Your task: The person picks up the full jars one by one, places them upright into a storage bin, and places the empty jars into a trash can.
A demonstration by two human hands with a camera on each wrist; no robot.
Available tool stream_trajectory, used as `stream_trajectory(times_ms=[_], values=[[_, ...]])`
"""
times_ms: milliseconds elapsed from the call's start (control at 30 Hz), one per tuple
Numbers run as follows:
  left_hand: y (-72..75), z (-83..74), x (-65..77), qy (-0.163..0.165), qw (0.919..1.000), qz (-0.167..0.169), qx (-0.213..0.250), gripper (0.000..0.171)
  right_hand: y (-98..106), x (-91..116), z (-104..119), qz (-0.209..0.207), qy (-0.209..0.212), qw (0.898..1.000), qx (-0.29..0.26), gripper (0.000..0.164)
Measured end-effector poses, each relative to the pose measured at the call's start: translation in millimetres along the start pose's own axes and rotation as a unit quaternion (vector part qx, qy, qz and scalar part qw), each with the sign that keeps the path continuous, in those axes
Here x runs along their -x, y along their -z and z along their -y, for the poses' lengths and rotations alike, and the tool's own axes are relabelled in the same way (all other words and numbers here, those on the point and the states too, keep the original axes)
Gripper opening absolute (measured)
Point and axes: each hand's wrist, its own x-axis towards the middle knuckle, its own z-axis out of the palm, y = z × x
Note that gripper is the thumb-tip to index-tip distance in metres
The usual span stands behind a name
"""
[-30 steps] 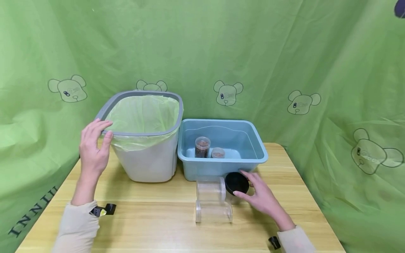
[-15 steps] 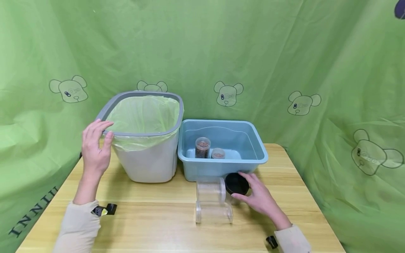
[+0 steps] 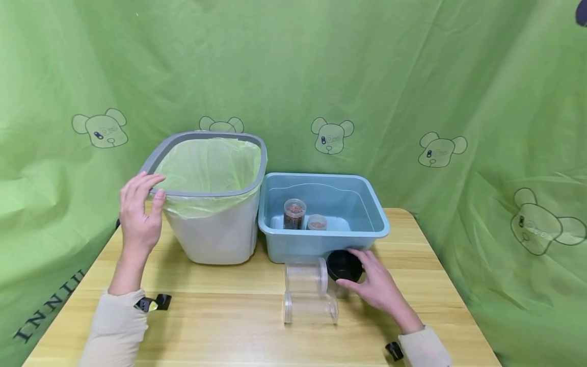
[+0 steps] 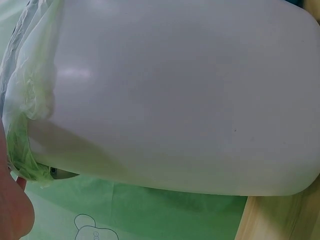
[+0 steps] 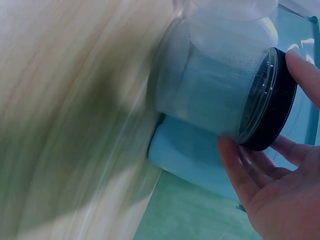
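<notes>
In the head view my left hand (image 3: pixel 141 214) holds the front left corner of the trash can's (image 3: pixel 213 234) grey rim, fingers over the edge and thumb against the outside. The can has a thin green liner (image 3: pixel 206 165). My right hand (image 3: pixel 376 280) grips the black lid (image 3: pixel 345 265) of a clear jar, thumb on the near side and fingers on the far side. In the right wrist view the clear jar (image 5: pixel 210 85) stands upright on the table under that lid. Two clear plastic jars, an upper one (image 3: pixel 304 275) and a nearer one (image 3: pixel 312 308), lie on their sides left of it.
A blue tub (image 3: pixel 323 247) stands right of the can, behind the jars. Inside it are a taller jar (image 3: pixel 294 215) of reddish-brown bits and a shorter one (image 3: pixel 317 223). A green printed curtain (image 3: pixel 367 76) surrounds the wooden table (image 3: pixel 220 326).
My right hand has shifted slightly left, its thumb closer round the black lid. The left hand stays at the can's rim. The jars and tub keep their places.
</notes>
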Motion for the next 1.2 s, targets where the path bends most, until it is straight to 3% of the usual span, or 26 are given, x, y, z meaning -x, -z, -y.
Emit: stream_trajectory(times_ms=[433,1200], values=[[-0.5,0.8,1.6,0.010,0.9999,-0.001,0.006,0.038,12.4,4.0,8.2,-0.003,-0.006,1.000,-0.006,0.090],[-4.6,1.6,1.5,-0.004,0.9998,-0.018,0.005,0.048,54.4,19.2,49.3,-0.049,0.050,0.997,0.023,0.086]])
